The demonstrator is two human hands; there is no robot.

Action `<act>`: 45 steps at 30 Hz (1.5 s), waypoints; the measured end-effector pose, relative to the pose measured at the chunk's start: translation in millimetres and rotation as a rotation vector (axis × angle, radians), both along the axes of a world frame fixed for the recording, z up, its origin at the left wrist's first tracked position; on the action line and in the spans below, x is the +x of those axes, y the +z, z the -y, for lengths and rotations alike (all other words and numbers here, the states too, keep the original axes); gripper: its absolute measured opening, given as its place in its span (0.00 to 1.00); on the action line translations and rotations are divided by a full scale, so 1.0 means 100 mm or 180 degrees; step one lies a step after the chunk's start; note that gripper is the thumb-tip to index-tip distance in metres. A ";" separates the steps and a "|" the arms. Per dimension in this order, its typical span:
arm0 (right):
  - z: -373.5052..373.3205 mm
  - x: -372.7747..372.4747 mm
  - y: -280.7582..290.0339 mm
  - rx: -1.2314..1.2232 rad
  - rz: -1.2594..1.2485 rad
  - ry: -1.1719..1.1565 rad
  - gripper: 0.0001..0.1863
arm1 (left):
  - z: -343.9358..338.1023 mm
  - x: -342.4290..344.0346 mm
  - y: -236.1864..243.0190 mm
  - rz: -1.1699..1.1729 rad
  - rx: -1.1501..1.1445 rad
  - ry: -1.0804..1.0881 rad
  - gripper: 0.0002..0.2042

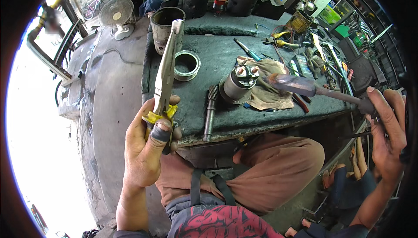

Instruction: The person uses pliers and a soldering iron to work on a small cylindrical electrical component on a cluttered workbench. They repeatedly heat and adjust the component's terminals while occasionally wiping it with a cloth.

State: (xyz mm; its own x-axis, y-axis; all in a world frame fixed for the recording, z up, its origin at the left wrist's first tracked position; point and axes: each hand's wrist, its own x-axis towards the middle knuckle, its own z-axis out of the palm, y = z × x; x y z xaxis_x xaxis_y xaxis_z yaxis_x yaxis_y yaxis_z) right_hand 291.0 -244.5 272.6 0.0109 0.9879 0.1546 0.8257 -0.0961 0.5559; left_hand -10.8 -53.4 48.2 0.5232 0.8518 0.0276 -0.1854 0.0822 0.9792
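My left hand point(146, 146) grips long-nosed pliers point(164, 81) with yellow handles, held upright, a small pale piece point(176, 25) at their tips. Dark tape wraps my left thumb. My right hand point(385, 129) holds a long iron point(296, 85) with a heavy blackened head angled toward a metal cylinder point(235, 90) with two copper studs on top; whether they touch I cannot tell. That cylinder stands on the dark workbench point(213, 42), beside a crumpled cloth point(274, 101). Left of it lie a fluted steel tool point(210, 116) and a metal ring point(187, 66).
A hollow cylinder point(161, 38), a red spool point(220, 7) and several dark cylinders stand behind. Hand tools point(326, 64) crowd the bench's right side. A fan point(116, 16) stands back left. Another person's bare legs point(357, 159) show at lower right.
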 end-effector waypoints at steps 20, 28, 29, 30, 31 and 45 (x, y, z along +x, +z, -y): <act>-0.39 1.44 -0.89 0.2143 -0.5194 -0.0784 0.14 | -0.27 0.29 -0.23 0.0347 0.0890 0.0935 0.31; -2.06 1.64 -0.58 0.2223 -0.6684 -0.0517 0.10 | -0.34 0.31 -0.28 0.0320 0.0861 0.1021 0.31; -2.25 1.65 -0.55 0.2202 -0.6767 -0.0498 0.11 | -0.35 0.30 -0.28 0.0367 0.0864 0.1048 0.31; -2.41 1.66 -0.51 0.2164 -0.6683 -0.0623 0.10 | -0.36 0.30 -0.27 0.0409 0.0860 0.1092 0.31; -2.56 1.66 -0.50 0.2170 -0.6709 -0.0658 0.10 | -0.37 0.30 -0.28 0.0472 0.0825 0.1116 0.31; -2.75 1.77 -0.49 0.1500 -0.6641 -0.0899 0.16 | -0.41 0.27 -0.32 0.0642 0.0475 0.1186 0.38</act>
